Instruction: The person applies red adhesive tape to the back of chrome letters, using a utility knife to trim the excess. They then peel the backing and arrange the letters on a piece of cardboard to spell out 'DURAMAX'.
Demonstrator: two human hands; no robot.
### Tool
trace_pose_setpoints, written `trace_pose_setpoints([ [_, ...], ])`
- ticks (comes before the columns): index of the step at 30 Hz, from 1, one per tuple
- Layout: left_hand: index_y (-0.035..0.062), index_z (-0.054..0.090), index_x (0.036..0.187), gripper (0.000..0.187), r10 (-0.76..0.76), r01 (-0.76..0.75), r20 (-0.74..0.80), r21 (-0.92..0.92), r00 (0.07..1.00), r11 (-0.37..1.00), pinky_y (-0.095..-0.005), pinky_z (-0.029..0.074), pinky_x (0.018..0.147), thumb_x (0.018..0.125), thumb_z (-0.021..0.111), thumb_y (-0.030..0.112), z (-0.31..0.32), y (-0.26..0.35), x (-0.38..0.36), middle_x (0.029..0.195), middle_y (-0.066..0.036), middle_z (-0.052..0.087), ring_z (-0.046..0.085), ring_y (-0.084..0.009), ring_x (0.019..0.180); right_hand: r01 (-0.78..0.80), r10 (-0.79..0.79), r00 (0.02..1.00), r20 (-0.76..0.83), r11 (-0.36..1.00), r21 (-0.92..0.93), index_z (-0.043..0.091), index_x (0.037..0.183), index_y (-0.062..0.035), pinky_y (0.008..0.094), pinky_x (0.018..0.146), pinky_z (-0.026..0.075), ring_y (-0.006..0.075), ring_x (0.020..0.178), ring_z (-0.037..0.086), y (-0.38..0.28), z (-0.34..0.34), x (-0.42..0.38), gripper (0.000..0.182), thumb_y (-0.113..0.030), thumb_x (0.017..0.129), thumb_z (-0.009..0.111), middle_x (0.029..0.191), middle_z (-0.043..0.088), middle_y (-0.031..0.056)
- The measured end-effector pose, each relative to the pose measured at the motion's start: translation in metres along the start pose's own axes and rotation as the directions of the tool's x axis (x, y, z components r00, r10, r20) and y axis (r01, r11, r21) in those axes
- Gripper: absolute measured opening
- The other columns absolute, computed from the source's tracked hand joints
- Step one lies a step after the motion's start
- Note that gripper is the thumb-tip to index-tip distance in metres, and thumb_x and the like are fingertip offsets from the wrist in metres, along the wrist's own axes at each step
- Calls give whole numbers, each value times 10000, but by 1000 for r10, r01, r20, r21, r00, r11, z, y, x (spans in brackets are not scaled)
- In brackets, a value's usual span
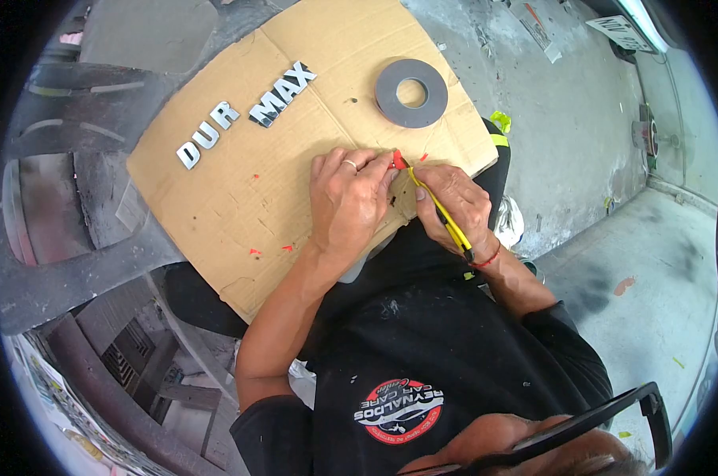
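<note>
While the left hand (347, 198) pinches a small red piece (399, 160), the right hand (456, 200) grips a yellow cutter (452, 225).
Piece between the hands at the cutter's tip, presumably pinched for steadiness; cardboard (240, 210) beneath likely serves as backing. Tape roll (387, 95) just beyond the hands; letters MAX (283, 90), then DUR (203, 136), farther off leftward, apparently out of the cutter's way.

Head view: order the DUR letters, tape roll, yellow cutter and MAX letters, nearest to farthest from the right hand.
1. Yellow cutter: in the right hand.
2. Tape roll: ahead, on cardboard.
3. MAX letters: left of the roll.
4. DUR letters: farther left.
</note>
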State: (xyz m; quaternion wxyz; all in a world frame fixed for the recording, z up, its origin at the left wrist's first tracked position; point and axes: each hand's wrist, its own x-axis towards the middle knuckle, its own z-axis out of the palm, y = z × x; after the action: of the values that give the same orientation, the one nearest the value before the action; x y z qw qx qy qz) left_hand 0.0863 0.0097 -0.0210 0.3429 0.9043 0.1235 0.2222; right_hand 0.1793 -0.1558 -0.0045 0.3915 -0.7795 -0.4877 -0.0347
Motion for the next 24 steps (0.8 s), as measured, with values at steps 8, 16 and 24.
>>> trace_pose_setpoints([
  [8,73,814,1041,196,2,-2,2,3,1000,1000,-411,458,794,848,808,109,0,-1,0,960,-66,748,644,-273,865,20,-20,999,44,1000,-7,727,1073,29,386,823,600,320,887,747,2,0,1,258,93,824,706,953,750,155],
  [16,70,806,1037,212,6,-6,-19,47,1000,999,-412,459,793,826,809,84,3,2,-2,961,-75,743,641,-273,863,-116,114,974,194,993,-2,732,1071,15,404,732,583,348,781,717,-11,-18,27,248,25,823,724,870,724,179],
  [24,70,803,1060,282,32,-32,-9,79,999,996,-419,481,841,784,775,20,1,1,-4,993,-83,735,639,-293,899,-85,74,965,252,996,34,730,1056,5,411,673,567,366,744,705,-17,-19,27,216,-20,842,712,831,705,193],
])
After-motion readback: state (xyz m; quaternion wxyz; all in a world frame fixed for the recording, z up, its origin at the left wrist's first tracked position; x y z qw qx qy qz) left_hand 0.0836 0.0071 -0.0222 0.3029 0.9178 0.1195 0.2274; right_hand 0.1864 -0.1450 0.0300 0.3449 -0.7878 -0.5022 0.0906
